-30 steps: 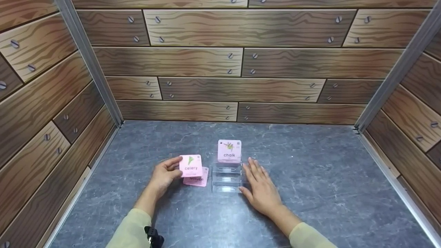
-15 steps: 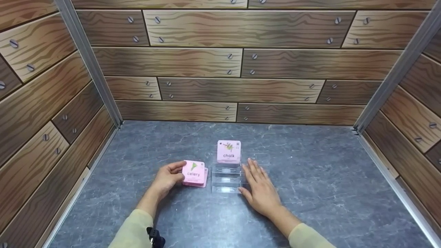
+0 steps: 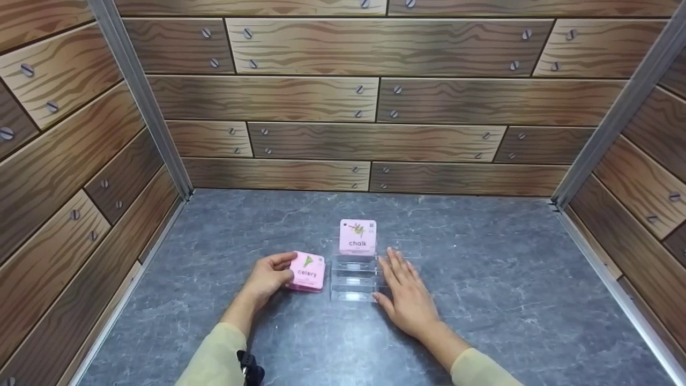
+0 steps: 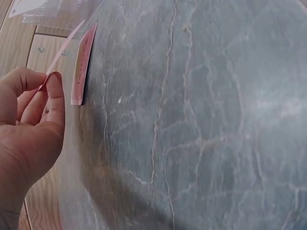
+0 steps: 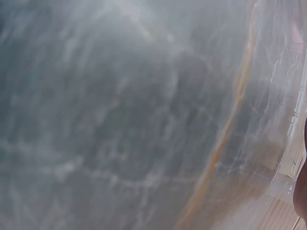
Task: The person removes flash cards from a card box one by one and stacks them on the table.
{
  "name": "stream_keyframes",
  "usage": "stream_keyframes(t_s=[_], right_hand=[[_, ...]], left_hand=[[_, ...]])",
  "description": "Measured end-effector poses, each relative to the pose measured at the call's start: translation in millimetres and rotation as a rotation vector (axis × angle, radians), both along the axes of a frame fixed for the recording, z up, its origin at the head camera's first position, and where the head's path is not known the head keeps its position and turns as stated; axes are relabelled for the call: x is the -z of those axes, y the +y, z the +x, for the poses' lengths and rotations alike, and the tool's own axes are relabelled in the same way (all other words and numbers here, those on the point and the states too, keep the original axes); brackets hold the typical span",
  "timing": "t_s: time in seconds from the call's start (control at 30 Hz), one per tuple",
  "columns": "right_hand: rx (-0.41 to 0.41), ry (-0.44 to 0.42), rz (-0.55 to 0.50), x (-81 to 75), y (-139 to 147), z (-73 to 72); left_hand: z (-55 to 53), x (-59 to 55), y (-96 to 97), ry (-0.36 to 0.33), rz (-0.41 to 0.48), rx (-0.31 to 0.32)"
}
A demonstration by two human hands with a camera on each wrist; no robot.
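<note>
My left hand [image 3: 269, 279] pinches a pink "celery" flash card [image 3: 307, 271] by its left edge, between thumb and fingers. In the left wrist view that card is tilted, a little above a pink card pile [image 4: 83, 67] lying on the tabletop. A pink "chalk" flash card [image 3: 358, 237] stands in the rear of a clear stepped card rack [image 3: 352, 296]. Against the rack's right side, my right hand [image 3: 410, 300] lies with straight fingers, thumb near the front corner. Only a sliver of it appears in the right wrist view.
The grey marbled tabletop [image 3: 509, 284] is bounded by wood-patterned walls [image 3: 305, 99] at the back and both sides. Metal strips [image 3: 150, 102] run along the corners. A dark device [image 3: 250, 368] sits at the left wrist.
My left hand has lowered the celery card and shifted it slightly right, so in the head view it now covers most of the lettuce card. The right hand stays in place.
</note>
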State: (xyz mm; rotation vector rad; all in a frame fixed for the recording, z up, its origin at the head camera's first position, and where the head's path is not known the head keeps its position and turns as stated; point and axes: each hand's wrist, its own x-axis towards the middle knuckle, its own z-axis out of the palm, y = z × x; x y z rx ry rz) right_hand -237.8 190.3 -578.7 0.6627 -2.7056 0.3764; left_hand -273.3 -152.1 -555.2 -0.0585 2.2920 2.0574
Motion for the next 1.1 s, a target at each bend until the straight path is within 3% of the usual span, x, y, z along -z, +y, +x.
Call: stream_keyframes(t_s=[0.33,0.57,0.9,1.1], right_hand=[[0.011,-0.019,0.008,0.3,1.5,-0.1],[0.007,-0.013,0.014,1.3,1.8,1.8],[0.012,-0.01,0.016,0.5,0.5,0.7],[-0.001,0.033,-0.008,2.2,-1.0,-0.2]], left_hand=[[-3.2,-0.3,2.1,0.013,-0.029,0.021],[-1.9,-0.5,1.9,0.018,-0.096,0.042],[-3.5,0.0,-2.1,0.034,-0.084,0.052],[-5.0,-1.4,-2.8,0.01,-0.105,0.047]])
